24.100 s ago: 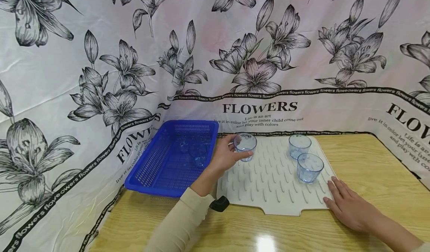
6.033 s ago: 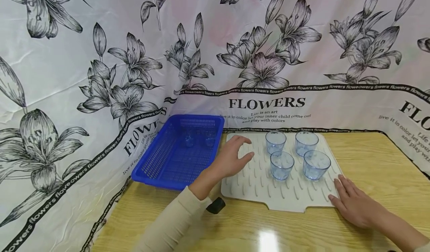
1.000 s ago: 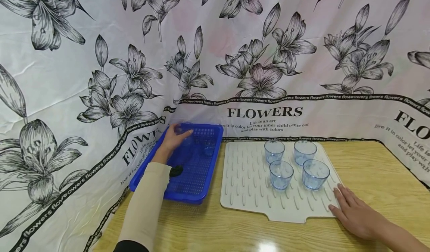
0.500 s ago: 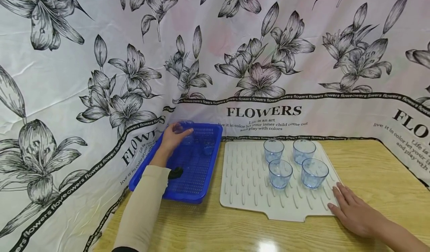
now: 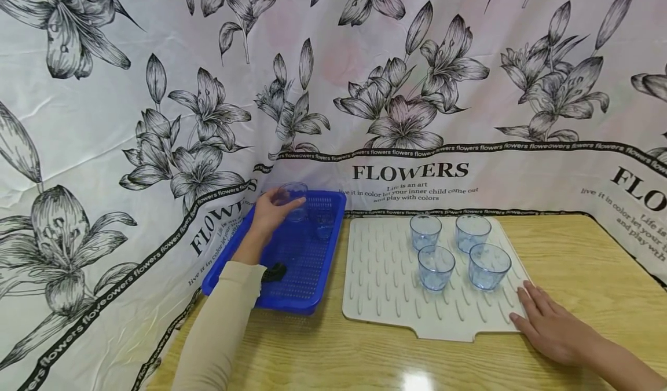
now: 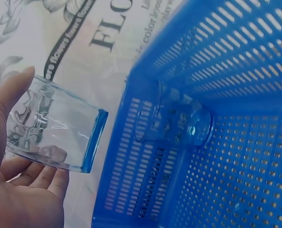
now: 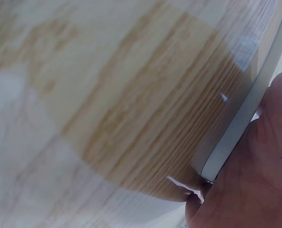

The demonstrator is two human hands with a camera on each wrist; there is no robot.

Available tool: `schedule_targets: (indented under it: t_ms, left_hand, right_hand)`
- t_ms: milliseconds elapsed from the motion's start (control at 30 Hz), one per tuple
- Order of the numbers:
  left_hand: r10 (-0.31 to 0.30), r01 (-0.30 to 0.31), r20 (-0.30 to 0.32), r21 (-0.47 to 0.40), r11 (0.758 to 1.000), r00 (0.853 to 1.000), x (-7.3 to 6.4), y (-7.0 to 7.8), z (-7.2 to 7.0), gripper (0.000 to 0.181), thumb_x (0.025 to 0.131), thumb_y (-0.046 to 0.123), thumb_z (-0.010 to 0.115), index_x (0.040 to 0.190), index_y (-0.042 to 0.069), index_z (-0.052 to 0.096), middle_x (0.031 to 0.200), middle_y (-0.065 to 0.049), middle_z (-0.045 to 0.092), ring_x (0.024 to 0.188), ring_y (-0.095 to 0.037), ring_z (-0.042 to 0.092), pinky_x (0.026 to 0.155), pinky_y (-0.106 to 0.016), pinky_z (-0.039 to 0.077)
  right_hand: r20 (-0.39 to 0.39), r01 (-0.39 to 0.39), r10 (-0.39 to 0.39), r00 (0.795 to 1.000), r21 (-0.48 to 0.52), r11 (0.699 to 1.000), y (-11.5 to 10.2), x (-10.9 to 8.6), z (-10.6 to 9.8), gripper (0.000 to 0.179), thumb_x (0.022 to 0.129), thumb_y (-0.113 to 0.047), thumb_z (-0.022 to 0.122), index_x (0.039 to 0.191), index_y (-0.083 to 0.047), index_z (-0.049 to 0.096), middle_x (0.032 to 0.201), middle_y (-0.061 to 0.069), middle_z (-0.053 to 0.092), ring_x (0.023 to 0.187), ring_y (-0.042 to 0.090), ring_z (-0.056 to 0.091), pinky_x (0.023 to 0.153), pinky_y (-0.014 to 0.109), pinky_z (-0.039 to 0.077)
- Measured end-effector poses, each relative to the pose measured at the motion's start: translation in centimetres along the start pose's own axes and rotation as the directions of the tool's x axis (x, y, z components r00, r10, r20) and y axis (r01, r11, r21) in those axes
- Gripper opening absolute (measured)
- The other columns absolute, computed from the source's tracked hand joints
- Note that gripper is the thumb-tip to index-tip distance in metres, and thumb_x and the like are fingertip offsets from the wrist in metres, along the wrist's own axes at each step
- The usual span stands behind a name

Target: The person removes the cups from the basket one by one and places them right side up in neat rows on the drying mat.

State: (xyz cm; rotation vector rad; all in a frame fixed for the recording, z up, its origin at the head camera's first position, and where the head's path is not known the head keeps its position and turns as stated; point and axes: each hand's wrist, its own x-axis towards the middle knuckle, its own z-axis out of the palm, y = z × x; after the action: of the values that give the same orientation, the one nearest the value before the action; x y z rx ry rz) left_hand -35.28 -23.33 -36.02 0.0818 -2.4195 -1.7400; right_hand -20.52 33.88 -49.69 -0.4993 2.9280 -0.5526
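Observation:
With thumb and fingers around it, my left hand (image 5: 268,214) grips a clear bluish drinking glass (image 6: 60,123) above the far end of the blue plastic basket (image 5: 323,287). Another glass (image 6: 176,121) lies inside the basket against its far wall. On the white ridged drying mat (image 5: 375,287), several more glasses stand upright, among them a front-left glass (image 5: 436,268) and a front-right glass (image 5: 488,267). My right hand (image 5: 554,324) rests at the mat's right edge, fingers extended. The right wrist view shows that hand touching the mat's rim (image 7: 231,137).
A wooden table (image 5: 365,362) carries the basket and the mat side by side. Behind and to the left hangs a white cloth (image 5: 406,188) printed with flowers and lettering, close to the basket's far and left sides.
Over the last second my left hand has raised the glass from the basket's far end to above its rim. Earlier, glasses on the mat grew in number. The right hand stays put.

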Motion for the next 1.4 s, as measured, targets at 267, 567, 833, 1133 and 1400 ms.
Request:
schedule_targets:
  t_ms: [267, 567, 833, 1133, 1400]
  left_hand:
    - [0.026, -0.026, -0.005, -0.015, 1.000, 1.000, -0.7, 0.7, 0.7, 0.070, 0.084, 0.035, 0.086, 0.139, 0.005, 0.056, 0.137, -0.012, 0.058, 0.137, -0.031, 0.048, 0.109, -0.048, 0.045]
    - [0.031, -0.032, -0.008, -0.037, 0.999, 0.999, -1.7, 1.4, 1.7, 0.063, 0.084, 0.032, 0.087, 0.131, 0.003, 0.057, 0.133, -0.013, 0.058, 0.132, -0.029, 0.052, 0.105, -0.049, 0.047]
    - [0.031, -0.031, 0.003, -0.062, 0.998, 1.000, -2.8, 2.5, 2.3, 0.064, 0.083, 0.031, 0.088, 0.132, 0.003, 0.057, 0.133, -0.013, 0.058, 0.135, -0.029, 0.051, 0.107, -0.049, 0.046]
    - [0.045, -0.043, 0.026, -0.079, 0.996, 0.999, -3.6, 3.0, 2.9, 0.060, 0.084, 0.030, 0.087, 0.128, 0.003, 0.058, 0.130, -0.012, 0.057, 0.138, -0.028, 0.048, 0.105, -0.050, 0.046]
    - [0.034, -0.033, 0.019, -0.057, 0.998, 0.999, -4.1, 3.0, 3.3, 0.060, 0.084, 0.030, 0.087, 0.131, 0.007, 0.058, 0.132, -0.009, 0.057, 0.144, -0.030, 0.042, 0.111, -0.050, 0.043]
  right_hand:
    - [0.005, -0.002, 0.002, 1.000, 0.004, 1.000, 0.0, -0.2, 0.0, 0.074, 0.112, -0.039, 0.037, 0.150, 0.023, 0.022, 0.156, 0.046, 0.013, 0.143, 0.064, 0.009, 0.117, 0.070, -0.002]
    - [0.006, -0.012, 0.012, 1.000, 0.001, 1.000, -0.5, -0.1, -0.6, 0.073, 0.111, -0.037, 0.040, 0.149, 0.024, 0.024, 0.156, 0.047, 0.014, 0.142, 0.066, 0.011, 0.112, 0.075, 0.012]
    - [0.001, -0.009, 0.009, 1.000, 0.000, 1.000, -0.6, -0.2, -0.6, 0.073, 0.112, -0.037, 0.039, 0.148, 0.024, 0.024, 0.156, 0.047, 0.013, 0.142, 0.066, 0.011, 0.113, 0.075, 0.010]
    - [0.003, -0.015, 0.015, 1.000, 0.002, 1.000, -0.5, -0.1, -0.4, 0.073, 0.112, -0.037, 0.039, 0.149, 0.024, 0.023, 0.156, 0.046, 0.013, 0.142, 0.065, 0.010, 0.115, 0.074, 0.008]
    - [-0.005, -0.006, 0.006, 1.000, 0.001, 1.000, -0.6, -0.3, -0.1, 0.072, 0.112, -0.036, 0.038, 0.149, 0.024, 0.023, 0.156, 0.046, 0.013, 0.143, 0.065, 0.010, 0.119, 0.060, -0.013]
